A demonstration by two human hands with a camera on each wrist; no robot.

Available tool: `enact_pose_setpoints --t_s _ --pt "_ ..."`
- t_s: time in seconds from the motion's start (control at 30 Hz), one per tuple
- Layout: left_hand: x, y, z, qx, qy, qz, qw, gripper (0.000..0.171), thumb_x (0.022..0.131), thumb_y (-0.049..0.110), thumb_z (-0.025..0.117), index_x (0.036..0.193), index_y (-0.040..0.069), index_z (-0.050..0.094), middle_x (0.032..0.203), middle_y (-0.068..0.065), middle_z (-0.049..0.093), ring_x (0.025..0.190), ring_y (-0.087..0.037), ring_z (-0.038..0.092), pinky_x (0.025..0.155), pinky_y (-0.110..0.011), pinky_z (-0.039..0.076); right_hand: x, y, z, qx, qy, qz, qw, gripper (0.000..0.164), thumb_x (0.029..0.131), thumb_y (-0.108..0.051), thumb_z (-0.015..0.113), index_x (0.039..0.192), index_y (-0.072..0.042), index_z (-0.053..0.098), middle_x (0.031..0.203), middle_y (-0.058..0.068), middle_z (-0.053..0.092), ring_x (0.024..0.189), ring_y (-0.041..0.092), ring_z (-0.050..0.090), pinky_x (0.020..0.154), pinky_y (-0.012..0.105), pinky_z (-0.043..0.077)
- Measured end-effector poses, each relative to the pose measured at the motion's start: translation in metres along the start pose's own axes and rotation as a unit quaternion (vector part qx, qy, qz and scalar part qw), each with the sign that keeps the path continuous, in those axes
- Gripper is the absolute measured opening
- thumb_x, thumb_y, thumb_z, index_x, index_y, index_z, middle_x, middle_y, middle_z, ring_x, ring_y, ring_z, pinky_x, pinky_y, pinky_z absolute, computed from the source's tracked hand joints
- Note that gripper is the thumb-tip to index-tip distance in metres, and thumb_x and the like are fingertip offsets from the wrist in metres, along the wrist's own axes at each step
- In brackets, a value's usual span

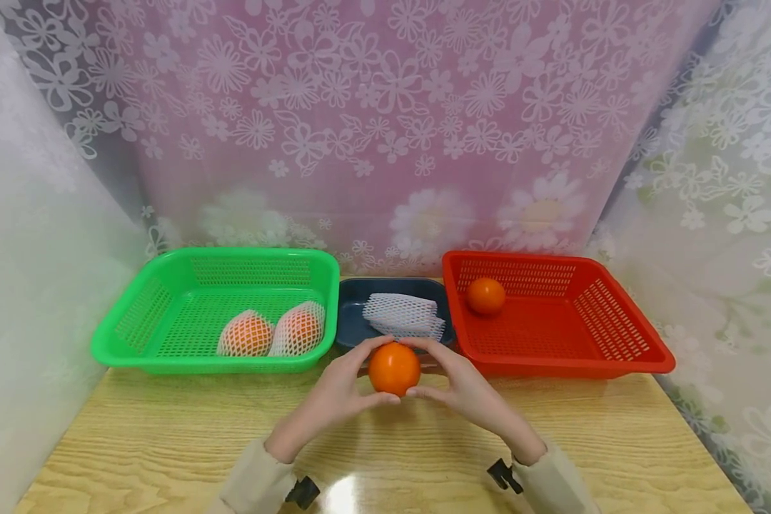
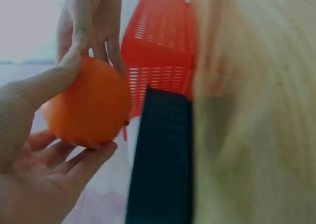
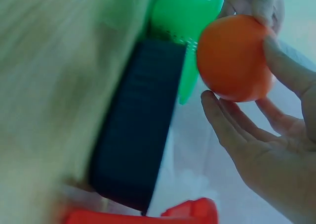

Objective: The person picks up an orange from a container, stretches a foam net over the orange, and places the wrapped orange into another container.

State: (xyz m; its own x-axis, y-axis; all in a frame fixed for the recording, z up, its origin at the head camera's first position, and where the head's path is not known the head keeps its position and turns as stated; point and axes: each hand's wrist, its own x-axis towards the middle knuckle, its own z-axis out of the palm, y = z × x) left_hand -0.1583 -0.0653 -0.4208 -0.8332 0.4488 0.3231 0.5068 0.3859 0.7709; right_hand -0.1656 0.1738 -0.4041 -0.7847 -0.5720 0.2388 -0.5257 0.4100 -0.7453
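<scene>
A bare orange (image 1: 395,369) is held up between both hands, just in front of a dark blue tray (image 1: 353,328). My left hand (image 1: 342,385) grips its left side, with the thumb nearer me and the fingers on the far side. From the right, my right hand (image 1: 460,389) grips it the same way. White foam nets (image 1: 401,314) lie in the tray behind the fruit. In the left wrist view the orange (image 2: 89,103) sits between the thumbs and fingertips. The right wrist view shows the orange (image 3: 236,58) with no net on it.
On the left stands a green basket (image 1: 215,364) with two net-wrapped oranges (image 1: 247,334) in it. A red basket (image 1: 565,368) on the right holds one bare orange (image 1: 485,296). All stand on a wooden table (image 1: 167,442) before a floral curtain (image 1: 385,128).
</scene>
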Motion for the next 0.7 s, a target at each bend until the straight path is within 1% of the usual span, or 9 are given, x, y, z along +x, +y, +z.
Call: enact_pose_setpoints --t_s 0.1,0.2,0.3,0.37,0.47,0.6,0.7 --pt "-0.006 -0.006 0.004 0.03 -0.031 -0.012 0.999 0.082 0.082 0.024 0.087 0.149 0.005 0.043 0.143 -0.012 0.055 0.12 -0.027 0.062 0.097 -0.04 0.055 -0.003 0.007 0.008 0.008 -0.024 0.003 1.0 0.068 0.087 -0.019 0.08 0.146 -0.01 0.048 0.144 0.01 0.055 0.12 0.029 0.063 0.097 0.045 0.054" --pt "-0.011 -0.012 0.007 0.074 -0.044 -0.011 0.9963 0.08 0.081 0.024 0.087 0.146 0.002 0.045 0.143 -0.013 0.055 0.12 -0.029 0.061 0.1 -0.046 0.053 -0.005 0.012 0.017 0.013 -0.041 0.015 0.999 0.065 0.089 -0.018 0.079 0.144 -0.008 0.048 0.142 0.011 0.056 0.119 0.031 0.063 0.097 0.048 0.054" --pt "-0.014 -0.016 0.01 0.092 -0.055 -0.008 0.9942 0.079 0.081 0.023 0.088 0.144 0.002 0.046 0.143 -0.013 0.055 0.122 -0.03 0.059 0.103 -0.05 0.05 -0.007 0.014 0.023 0.021 -0.044 0.028 0.998 0.062 0.088 -0.014 0.079 0.141 -0.008 0.048 0.139 0.011 0.056 0.117 0.032 0.064 0.096 0.049 0.054" --pt "-0.015 -0.017 0.011 0.09 -0.061 -0.008 0.994 0.078 0.081 0.021 0.088 0.144 0.002 0.046 0.143 -0.012 0.054 0.123 -0.03 0.058 0.104 -0.051 0.049 -0.006 0.014 0.026 0.025 -0.044 0.032 0.998 0.062 0.086 -0.012 0.081 0.139 -0.007 0.048 0.137 0.012 0.056 0.116 0.033 0.064 0.095 0.049 0.055" --pt "-0.017 -0.019 0.012 0.08 -0.069 -0.015 0.9943 0.078 0.08 0.017 0.088 0.143 0.003 0.046 0.142 -0.011 0.054 0.125 -0.03 0.056 0.105 -0.052 0.048 -0.005 0.016 0.031 0.012 -0.044 0.024 0.999 0.062 0.085 -0.01 0.082 0.137 -0.005 0.049 0.136 0.014 0.057 0.114 0.034 0.065 0.094 0.047 0.056" --pt "-0.019 -0.024 0.014 0.073 -0.079 -0.02 0.9939 0.077 0.079 0.014 0.088 0.142 0.006 0.046 0.14 -0.008 0.055 0.124 -0.028 0.055 0.104 -0.052 0.048 -0.004 0.017 0.037 -0.015 -0.053 0.018 0.998 0.06 0.085 -0.01 0.082 0.135 -0.003 0.049 0.135 0.016 0.056 0.111 0.034 0.066 0.091 0.04 0.058" --pt "-0.02 -0.027 0.014 0.069 -0.084 -0.018 0.9939 0.077 0.079 0.014 0.089 0.142 0.007 0.046 0.14 -0.007 0.054 0.125 -0.027 0.055 0.105 -0.052 0.047 -0.004 0.016 0.038 -0.015 -0.057 0.022 0.998 0.059 0.085 -0.009 0.081 0.134 -0.004 0.049 0.134 0.016 0.056 0.109 0.034 0.066 0.09 0.037 0.059"
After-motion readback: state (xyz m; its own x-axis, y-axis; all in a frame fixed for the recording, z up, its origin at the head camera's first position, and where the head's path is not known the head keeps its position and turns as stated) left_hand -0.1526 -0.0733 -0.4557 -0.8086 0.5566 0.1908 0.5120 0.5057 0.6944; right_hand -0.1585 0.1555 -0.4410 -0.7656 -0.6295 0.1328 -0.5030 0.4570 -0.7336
